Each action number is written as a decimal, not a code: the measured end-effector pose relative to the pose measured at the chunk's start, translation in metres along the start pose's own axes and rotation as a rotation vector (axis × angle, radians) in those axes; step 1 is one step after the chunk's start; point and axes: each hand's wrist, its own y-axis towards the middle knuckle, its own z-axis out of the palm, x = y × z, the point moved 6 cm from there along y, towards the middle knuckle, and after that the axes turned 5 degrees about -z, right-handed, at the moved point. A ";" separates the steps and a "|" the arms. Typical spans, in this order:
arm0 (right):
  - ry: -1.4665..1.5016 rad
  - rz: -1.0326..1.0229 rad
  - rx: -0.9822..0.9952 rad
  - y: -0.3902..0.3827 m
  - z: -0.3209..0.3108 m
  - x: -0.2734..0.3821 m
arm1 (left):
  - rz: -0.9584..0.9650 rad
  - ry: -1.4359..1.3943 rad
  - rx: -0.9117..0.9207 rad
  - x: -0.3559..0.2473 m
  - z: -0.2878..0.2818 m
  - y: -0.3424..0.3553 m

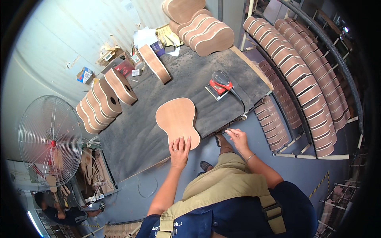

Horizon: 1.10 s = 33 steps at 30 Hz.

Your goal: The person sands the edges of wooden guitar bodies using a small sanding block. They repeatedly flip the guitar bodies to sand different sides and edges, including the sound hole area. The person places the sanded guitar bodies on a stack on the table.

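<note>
A light-brown wooden guitar body (176, 115) lies on the dark table top, its near end at the front edge. My left hand (180, 148) rests flat on that near end, fingers stretched out and slightly apart. Off the table's edge, to the right of the body, my right hand (238, 141) is held up in a pinch. Something small and dark seems to show at its fingertips, too small to name. A red and black electric sander (221, 82) stands on the table beyond, its cord running over the right front edge.
More guitar bodies stand in a row at the left (99, 105) and in a stack (210, 33) at the back. One body (154, 63) stands on edge near boxes and papers. Racks of curved wooden parts (293, 79) fill the right. A large fan (51, 141) and another person (65, 212) are left.
</note>
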 end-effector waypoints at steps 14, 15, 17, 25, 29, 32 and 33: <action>-0.323 -0.109 -0.036 0.045 0.003 0.023 | -0.976 -1.310 0.175 0.131 -0.037 0.096; -0.488 -0.257 -0.020 0.056 0.004 0.026 | -0.846 -1.027 0.181 0.137 -0.011 0.091; -0.446 -0.280 0.069 0.071 0.017 0.040 | -0.649 -0.719 0.281 0.130 0.020 0.090; -0.192 -0.262 0.469 0.145 0.116 0.068 | -0.722 -0.429 0.360 0.088 0.040 0.098; -0.002 -0.284 0.711 0.191 0.194 0.065 | -0.772 -0.589 0.400 0.097 0.042 0.086; 0.043 -0.388 0.960 0.205 0.256 0.075 | -0.790 -0.543 0.355 0.098 0.045 0.081; 0.028 -0.427 1.052 0.204 0.273 0.080 | -0.780 -0.551 0.335 0.097 0.045 0.080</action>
